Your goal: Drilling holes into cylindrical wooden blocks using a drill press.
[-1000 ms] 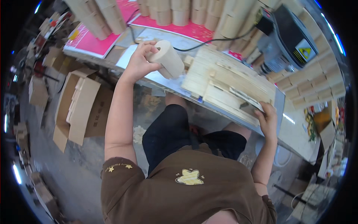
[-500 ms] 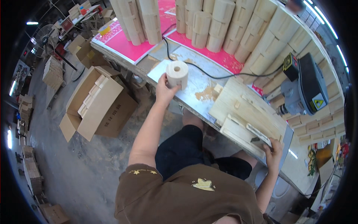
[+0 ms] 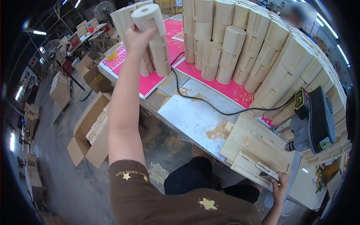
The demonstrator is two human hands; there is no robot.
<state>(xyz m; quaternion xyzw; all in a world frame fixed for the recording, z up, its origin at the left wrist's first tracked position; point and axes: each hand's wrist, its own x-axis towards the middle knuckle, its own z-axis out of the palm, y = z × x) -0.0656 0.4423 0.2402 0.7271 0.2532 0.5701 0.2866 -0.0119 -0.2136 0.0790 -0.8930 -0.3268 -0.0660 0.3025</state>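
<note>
At the far left of the bench, my left hand (image 3: 138, 39) grips a pale wooden cylinder (image 3: 148, 17) with a hole in its top end. The cylinder is at the top of a column of similar stacked cylinders (image 3: 162, 60); whether it rests fully on them I cannot tell. At the right, my right hand (image 3: 280, 184) has its fingers closed on the end of a narrow pale strip (image 3: 264, 168), which lies over a wooden board fixture (image 3: 243, 167). A dark part shows under the strip. Beside the fixture stands a drill head (image 3: 313, 120) with a chuck.
Tall stacks of wooden cylinders (image 3: 228, 48) line the back of the bench on pink sheets (image 3: 234, 90). A black cable (image 3: 210, 107) crosses the white board (image 3: 187, 116), which has sawdust on it. An open cardboard box (image 3: 84, 138) with wooden pieces stands on the floor at left.
My left hand has carried the cylinder from the white board up and away to the top of the left stack. My right hand stays at the strip. The view has shifted.
</note>
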